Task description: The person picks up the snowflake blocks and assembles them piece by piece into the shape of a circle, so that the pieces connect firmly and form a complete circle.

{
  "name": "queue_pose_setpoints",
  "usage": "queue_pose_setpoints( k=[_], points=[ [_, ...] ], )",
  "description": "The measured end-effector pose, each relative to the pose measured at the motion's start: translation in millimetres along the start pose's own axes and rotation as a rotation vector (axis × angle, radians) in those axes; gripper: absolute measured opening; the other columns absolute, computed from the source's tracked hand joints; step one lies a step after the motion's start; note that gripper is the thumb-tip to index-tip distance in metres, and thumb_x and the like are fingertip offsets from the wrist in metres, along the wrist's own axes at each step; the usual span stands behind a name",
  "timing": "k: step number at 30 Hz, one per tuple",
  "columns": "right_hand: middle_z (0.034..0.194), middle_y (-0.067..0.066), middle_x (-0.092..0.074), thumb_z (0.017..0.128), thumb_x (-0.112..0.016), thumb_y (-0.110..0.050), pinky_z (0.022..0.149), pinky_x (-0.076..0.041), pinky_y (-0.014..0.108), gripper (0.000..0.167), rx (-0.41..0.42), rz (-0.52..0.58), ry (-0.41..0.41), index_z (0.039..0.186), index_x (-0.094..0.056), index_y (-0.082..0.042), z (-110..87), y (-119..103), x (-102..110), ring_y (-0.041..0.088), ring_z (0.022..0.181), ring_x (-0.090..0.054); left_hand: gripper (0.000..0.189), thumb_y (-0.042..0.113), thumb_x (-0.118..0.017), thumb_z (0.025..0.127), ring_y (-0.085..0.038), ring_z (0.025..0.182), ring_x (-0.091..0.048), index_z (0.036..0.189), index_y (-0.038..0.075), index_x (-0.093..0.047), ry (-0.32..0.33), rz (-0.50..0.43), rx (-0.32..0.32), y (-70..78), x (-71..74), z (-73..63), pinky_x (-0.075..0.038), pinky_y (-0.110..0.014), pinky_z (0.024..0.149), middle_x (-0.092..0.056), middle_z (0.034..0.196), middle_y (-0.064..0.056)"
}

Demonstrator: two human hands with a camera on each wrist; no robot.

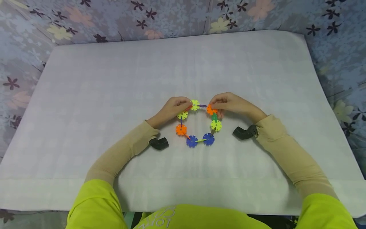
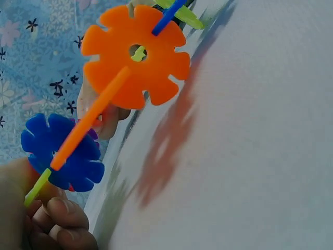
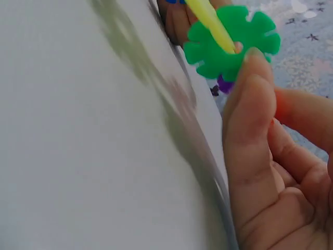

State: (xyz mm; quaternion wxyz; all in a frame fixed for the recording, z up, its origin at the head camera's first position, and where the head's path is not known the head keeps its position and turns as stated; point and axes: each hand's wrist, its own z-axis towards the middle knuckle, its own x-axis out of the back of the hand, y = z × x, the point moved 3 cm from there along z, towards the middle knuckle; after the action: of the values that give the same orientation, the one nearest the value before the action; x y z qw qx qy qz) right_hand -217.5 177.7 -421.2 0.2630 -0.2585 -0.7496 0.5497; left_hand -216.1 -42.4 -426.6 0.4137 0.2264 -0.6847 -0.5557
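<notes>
A ring of interlocked plastic snowflake discs [image 1: 192,141] hangs between both hands in the head view, with face-on discs alternating with edge-on ones. My left hand [image 1: 172,108] pinches its upper left side, between two yellow discs, where a bit of red shows at the fingertips. At the upper right, my right hand [image 1: 233,103] pinches the ring at an orange disc [image 1: 212,109]. A large orange disc [image 2: 136,57] and a blue disc [image 2: 62,151] fill the left wrist view. In the right wrist view, fingertips meet the edge of a green disc [image 3: 234,44].
A pale cloth covers the table [image 1: 114,82]. Black curved devices hang at the left wrist [image 1: 159,143] and right wrist [image 1: 244,132], just outside the ring. Floral-patterned fabric [image 1: 177,19] surrounds the table's far side and flanks.
</notes>
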Motion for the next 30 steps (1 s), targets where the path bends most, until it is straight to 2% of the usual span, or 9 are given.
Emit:
queue_pose_setpoints(
  k=[4, 13, 20, 25, 30],
  points=[
    [0.068, 0.015, -0.058, 0.09, -0.055, -0.013, 0.056, -0.048, 0.034, 0.02, 0.007, 0.024, 0.044, 0.098, -0.06, 0.005, 0.4, -1.6, -3.0, 0.022, 0.055, -0.056, 0.023, 0.016, -0.051, 0.092, -0.017, 0.067, -0.044, 0.098, -0.002, -0.064, 0.008, -0.006, 0.002, 1.5, 0.4, 0.1, -0.037, -0.025, 0.069, -0.056, 0.074, -0.007],
    [0.066, 0.013, -0.059, 0.089, -0.057, -0.016, 0.055, -0.046, 0.031, 0.023, -0.011, -0.006, 0.156, 0.099, -0.062, 0.004, 1.1, -0.7, -1.9, 0.019, 0.053, -0.054, 0.022, 0.013, -0.051, 0.092, -0.016, 0.066, -0.042, 0.098, -0.004, -0.063, 0.02, -0.033, 0.048, 3.6, 1.1, 0.1, -0.035, -0.024, 0.067, -0.052, 0.069, -0.005],
    [0.072, 0.013, -0.061, 0.087, -0.06, -0.013, 0.055, -0.047, 0.031, 0.018, 0.02, 0.023, 0.172, 0.095, -0.063, 0.003, 3.8, -1.0, -5.0, 0.02, 0.053, -0.055, 0.022, 0.016, -0.051, 0.092, -0.016, 0.067, -0.043, 0.095, -0.002, -0.063, 0.003, -0.034, 0.044, 2.4, 0.6, -0.8, -0.035, -0.024, 0.067, -0.052, 0.069, -0.005],
    [0.069, 0.011, -0.061, 0.087, -0.059, -0.009, 0.05, -0.044, 0.027, 0.013, 0.054, 0.087, 0.167, 0.09, -0.062, 0.004, 6.5, -0.3, -9.9, 0.016, 0.049, -0.052, 0.022, 0.017, -0.051, 0.093, -0.016, 0.064, -0.041, 0.094, -0.001, -0.063, 0.004, -0.043, 0.034, 1.4, 1.3, -1.1, -0.035, -0.025, 0.064, -0.049, 0.066, -0.006],
    [0.067, 0.01, -0.059, 0.089, -0.056, -0.009, 0.048, -0.042, 0.025, 0.012, 0.08, 0.099, 0.167, 0.087, -0.06, 0.003, 7.8, 0.4, -13.0, 0.014, 0.048, -0.05, 0.022, 0.016, -0.049, 0.093, -0.016, 0.064, -0.04, 0.091, -0.001, -0.062, 0.001, -0.057, 0.029, 1.5, 1.6, -0.5, -0.035, -0.025, 0.066, -0.047, 0.064, -0.007]
  ],
)
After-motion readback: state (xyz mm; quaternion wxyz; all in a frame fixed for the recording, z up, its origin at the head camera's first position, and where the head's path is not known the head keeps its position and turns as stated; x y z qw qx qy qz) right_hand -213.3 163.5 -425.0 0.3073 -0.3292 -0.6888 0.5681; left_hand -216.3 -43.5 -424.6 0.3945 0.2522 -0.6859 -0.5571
